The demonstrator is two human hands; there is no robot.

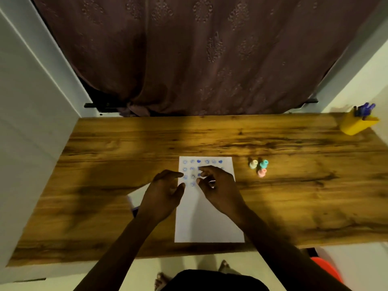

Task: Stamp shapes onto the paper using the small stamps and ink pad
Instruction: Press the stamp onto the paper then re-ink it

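Feet (pixel 224 266) and a dark garment show at six o'clock, below the near edge of the wooden table (pixel 126 148); white paper (pixel 207 219) lies upright on the table just past that edge, its lower half blank, its upper part carrying rows of small blue stamped marks (pixel 192 161); both hands hover over those rows; the left hand (pixel 164 194) sits at nine o'clock of the sheet's upper part, fingers curled loosely together, thumb out toward the paper's left edge, and whether it grips anything cannot be told; the right hand (pixel 220 185) lies across the marks, fingertips drawn toward one another as in a pinch, though any stamp between them is too blurred to make out; a white object (pixel 136 196), perhaps the ink pad, peeks from under the left wrist at eight o'clock; three small stamps (pixel 259 165), cream, teal and pink, stand clustered at three o'clock of the sheet's top, well apart from the hands; a yellow holder (pixel 354 124) with blue pens sits at the far right corner; a brown curtain (pixel 189 49) hangs beyond.
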